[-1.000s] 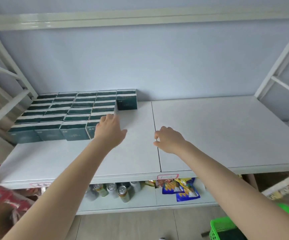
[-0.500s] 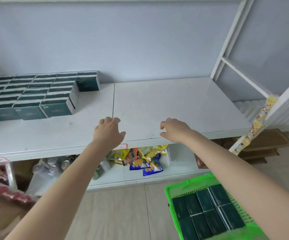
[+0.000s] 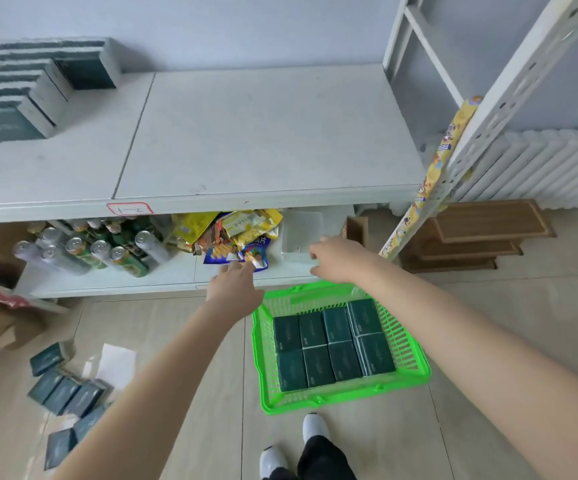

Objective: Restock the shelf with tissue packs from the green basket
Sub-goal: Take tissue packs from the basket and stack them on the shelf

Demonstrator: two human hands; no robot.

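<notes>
A green basket stands on the floor in front of the shelf, with several dark green tissue packs lying flat inside. More of the same packs sit in rows at the left end of the white shelf. My left hand hovers just left of the basket's far corner, fingers relaxed and holding nothing. My right hand hangs over the basket's far rim, fingers loosely curled and holding nothing.
The lower shelf holds drink cans and snack bags. Loose tissue packs lie scattered on the floor at the left. A white perforated upright rises at the right. Brown boards are stacked by a radiator. My feet stand below the basket.
The view has tilted down from the shelf to the floor. Both hands left the shelf's front edge and dropped toward the basket, which now shows in full.
</notes>
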